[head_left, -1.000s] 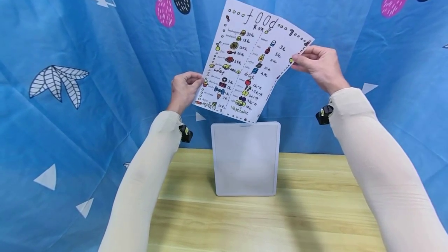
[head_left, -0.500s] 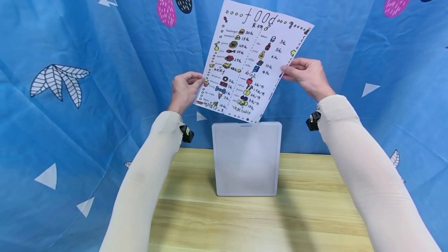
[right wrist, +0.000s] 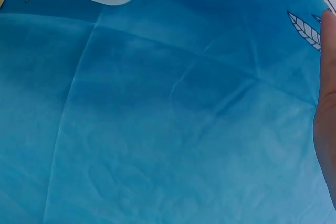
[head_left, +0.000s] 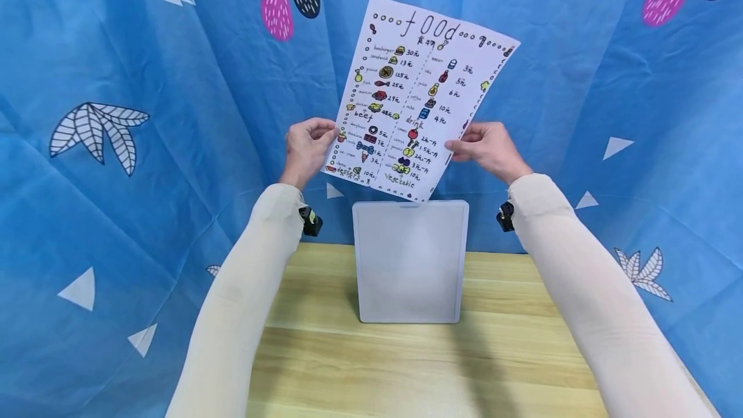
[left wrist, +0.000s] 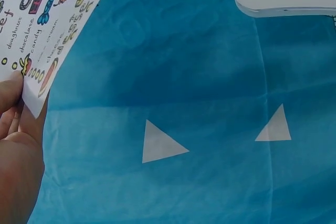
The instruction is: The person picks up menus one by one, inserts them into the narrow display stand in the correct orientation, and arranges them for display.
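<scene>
Well, from the head, a food sheet (head_left: 419, 99) is held tilted above the worktop (head_left: 360, 360), near a pale board (head_left: 409, 263) — the left hand (head_left: 307, 149) pinches its left edge between fingers and thumb, the right hand (head_left: 487, 148) its right edge. From the left wrist, that pinch sits by a corner. From the right wrist, the cropped fingers can't be judged.

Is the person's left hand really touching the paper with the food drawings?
Touching. The head view shows the left hand pinching the paper by its left edge, near the bottom.
</scene>
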Motion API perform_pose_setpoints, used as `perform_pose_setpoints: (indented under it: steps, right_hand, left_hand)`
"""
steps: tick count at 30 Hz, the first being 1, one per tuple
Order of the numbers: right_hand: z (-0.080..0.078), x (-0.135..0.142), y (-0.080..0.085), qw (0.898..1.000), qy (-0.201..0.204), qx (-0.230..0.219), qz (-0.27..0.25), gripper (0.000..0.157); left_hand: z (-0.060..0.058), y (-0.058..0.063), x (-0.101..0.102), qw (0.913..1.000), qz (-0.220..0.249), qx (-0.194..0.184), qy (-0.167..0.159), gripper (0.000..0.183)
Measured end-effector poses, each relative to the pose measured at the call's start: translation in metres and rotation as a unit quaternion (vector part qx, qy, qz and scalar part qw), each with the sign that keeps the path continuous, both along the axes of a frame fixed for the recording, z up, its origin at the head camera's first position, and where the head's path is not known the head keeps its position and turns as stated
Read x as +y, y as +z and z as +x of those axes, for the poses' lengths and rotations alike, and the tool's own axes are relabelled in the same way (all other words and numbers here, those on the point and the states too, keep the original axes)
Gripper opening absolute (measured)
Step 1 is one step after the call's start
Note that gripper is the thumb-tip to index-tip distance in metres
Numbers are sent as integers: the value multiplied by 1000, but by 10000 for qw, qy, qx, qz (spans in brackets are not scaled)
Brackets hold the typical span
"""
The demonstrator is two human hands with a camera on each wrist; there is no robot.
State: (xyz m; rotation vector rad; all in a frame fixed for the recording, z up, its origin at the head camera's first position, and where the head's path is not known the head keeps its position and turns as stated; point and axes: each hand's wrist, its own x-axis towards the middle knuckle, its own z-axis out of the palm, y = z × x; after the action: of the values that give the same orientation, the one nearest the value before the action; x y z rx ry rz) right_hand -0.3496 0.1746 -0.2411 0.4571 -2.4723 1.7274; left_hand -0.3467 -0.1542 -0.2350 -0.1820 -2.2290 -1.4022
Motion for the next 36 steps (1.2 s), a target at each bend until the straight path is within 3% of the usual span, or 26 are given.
perform_pose_setpoints:
  steps: [8, 18, 36]
  right_hand:
    - [0, -5, -2, 9998, -184, 33, 22, 35]
    - [0, -11, 0, 9989, -415, 28, -203, 38]
    - [-1, -17, -13, 9985, -480, -16, -250, 37]
  left_hand:
    - [1, 1, 1, 9999, -15, -131, 74, 15]
    - [0, 4, 3, 9999, -21, -22, 130, 15]
    - [-2, -3, 2, 9996, -115, -62, 265, 14]
